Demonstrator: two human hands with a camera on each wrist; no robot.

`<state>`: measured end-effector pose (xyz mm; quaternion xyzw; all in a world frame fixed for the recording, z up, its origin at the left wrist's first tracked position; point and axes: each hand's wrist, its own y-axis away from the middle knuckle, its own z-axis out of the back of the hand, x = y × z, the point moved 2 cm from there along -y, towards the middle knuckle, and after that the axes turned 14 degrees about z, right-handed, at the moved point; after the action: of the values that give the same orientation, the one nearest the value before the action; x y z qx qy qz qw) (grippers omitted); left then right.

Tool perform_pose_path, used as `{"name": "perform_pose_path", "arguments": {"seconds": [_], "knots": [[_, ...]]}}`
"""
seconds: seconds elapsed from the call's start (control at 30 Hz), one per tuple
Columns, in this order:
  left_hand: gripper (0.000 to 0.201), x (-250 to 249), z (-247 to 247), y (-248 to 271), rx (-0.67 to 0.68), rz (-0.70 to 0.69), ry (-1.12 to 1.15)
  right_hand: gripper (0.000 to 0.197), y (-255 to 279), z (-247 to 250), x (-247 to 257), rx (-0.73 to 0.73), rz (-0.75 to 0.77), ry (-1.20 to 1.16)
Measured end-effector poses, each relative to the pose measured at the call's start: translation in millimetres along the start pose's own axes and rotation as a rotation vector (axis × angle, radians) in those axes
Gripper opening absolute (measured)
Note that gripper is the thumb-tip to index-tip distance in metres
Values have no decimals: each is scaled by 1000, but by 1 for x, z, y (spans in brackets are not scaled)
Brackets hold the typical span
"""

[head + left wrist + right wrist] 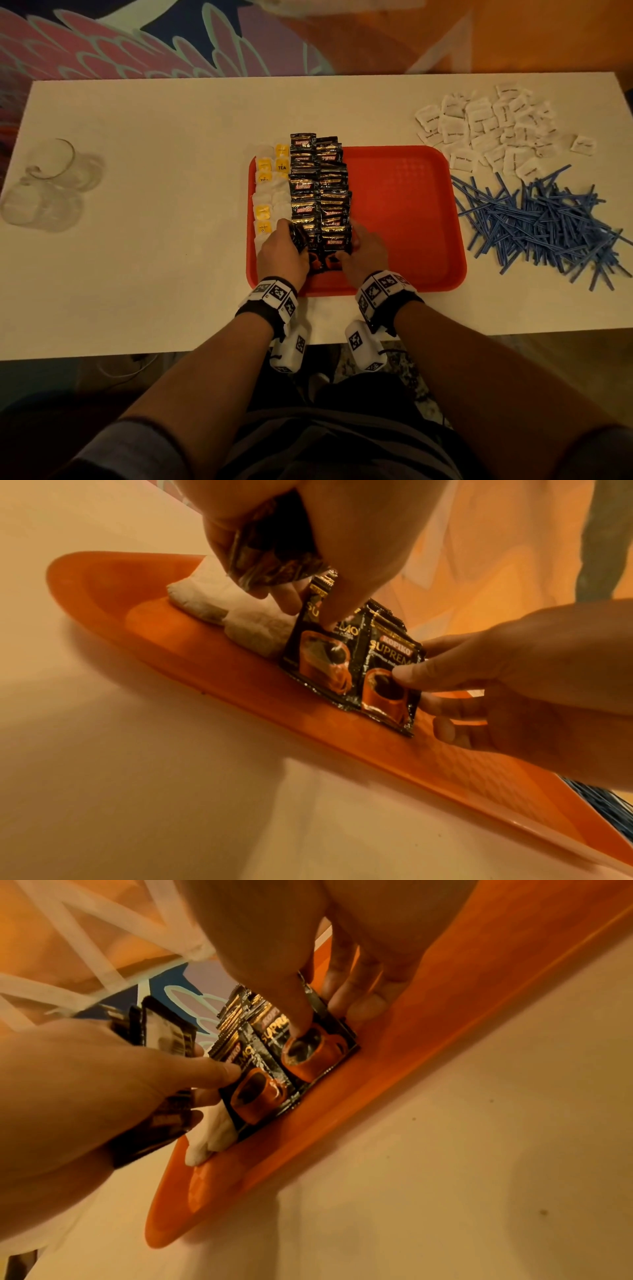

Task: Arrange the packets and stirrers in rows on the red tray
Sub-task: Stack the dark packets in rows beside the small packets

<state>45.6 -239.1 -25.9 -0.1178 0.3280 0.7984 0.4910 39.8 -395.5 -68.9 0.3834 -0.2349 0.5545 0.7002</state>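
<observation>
A red tray lies mid-table. Along its left side run tea bags, then two rows of overlapping black Kopiko coffee packets. My left hand grips a small bundle of spare coffee packets, and one of its fingers presses the front packet of the left row. At the near end of the right row, my right hand pinches the front packet, thumb on its face, fingers along its right edge. White sugar packets and blue stirrers lie loose right of the tray.
Overturned clear glasses sit at the table's far left. The tray's right half is bare red plastic. The stirrer pile reaches almost to the tray's right rim. The table's front edge runs just behind my wrists.
</observation>
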Motion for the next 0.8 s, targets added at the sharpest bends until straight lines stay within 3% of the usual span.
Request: {"name": "perform_pose_path", "arguments": {"seconds": [0.8], "knots": [[43, 5, 1, 1, -27, -14, 51, 74, 3, 6, -10, 11, -17, 71]]}}
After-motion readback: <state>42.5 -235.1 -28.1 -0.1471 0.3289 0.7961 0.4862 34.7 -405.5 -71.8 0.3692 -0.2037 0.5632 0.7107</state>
